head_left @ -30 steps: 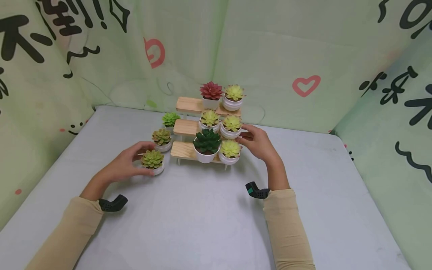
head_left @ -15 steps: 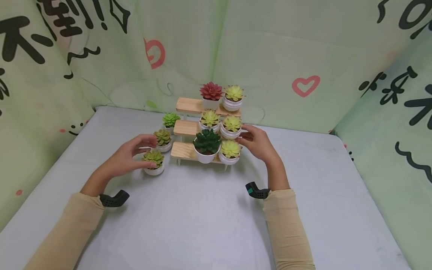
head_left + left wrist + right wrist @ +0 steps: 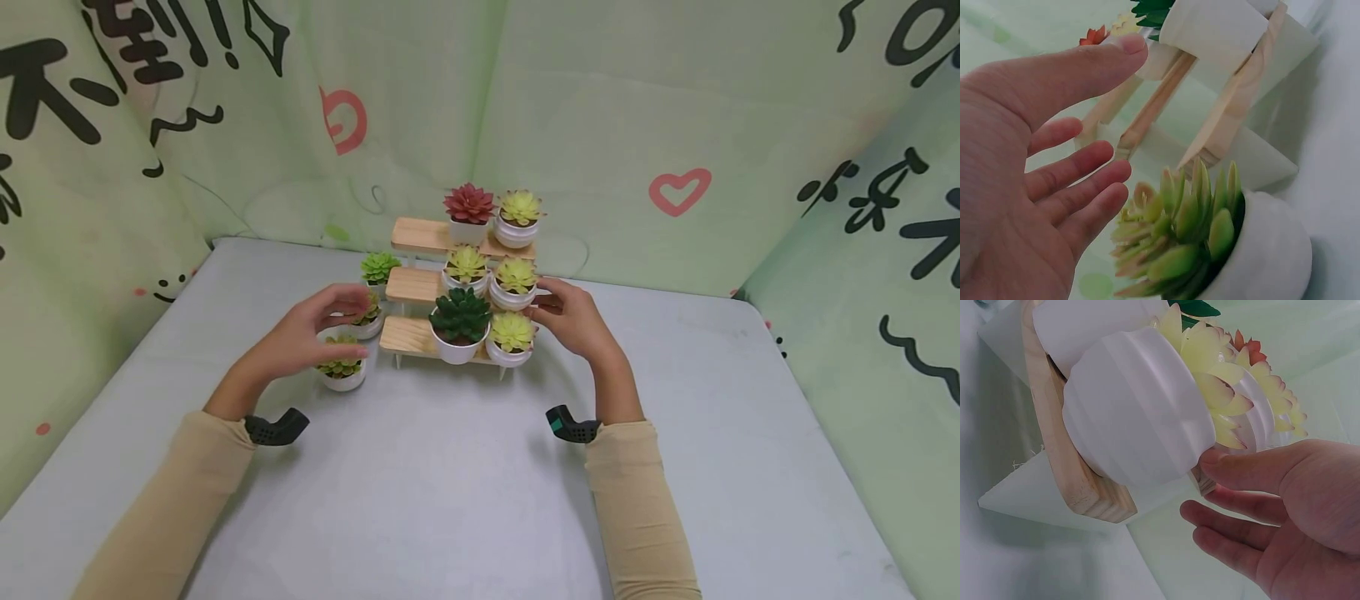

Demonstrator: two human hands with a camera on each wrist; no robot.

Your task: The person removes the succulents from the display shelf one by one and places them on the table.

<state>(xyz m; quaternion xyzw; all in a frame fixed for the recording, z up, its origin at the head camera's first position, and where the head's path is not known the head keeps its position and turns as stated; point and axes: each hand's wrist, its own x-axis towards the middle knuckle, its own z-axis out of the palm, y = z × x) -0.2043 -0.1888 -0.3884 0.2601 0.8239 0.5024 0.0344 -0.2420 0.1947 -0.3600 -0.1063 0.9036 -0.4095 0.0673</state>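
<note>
My left hand (image 3: 303, 333), fingers spread and thumb apart, hovers over a small potted succulent (image 3: 343, 382) left of a three-tier wooden plant stand (image 3: 405, 335). Its fingers partly cover a second potted succulent (image 3: 369, 328) just behind. In the left wrist view nothing lies between thumb and fingers, and a white pot (image 3: 1275, 250) with pointed green leaves sits beneath them. At the stand's right side my right hand (image 3: 576, 317) pinches the end of the middle shelf (image 3: 1202, 482) between thumb and index finger, beside a yellow-green succulent (image 3: 514, 273); the other fingers extend.
On the stand also stand a red succulent (image 3: 468, 202), a dark green one (image 3: 460, 313) and several yellow-green ones. A bright green succulent (image 3: 380, 267) is behind the stand's left side. The white table (image 3: 450, 483) meets a printed green curtain (image 3: 585, 125).
My left hand has let go of the nearest left succulent and moved up and right over it, toward the second one. The right hand stays at the stand.
</note>
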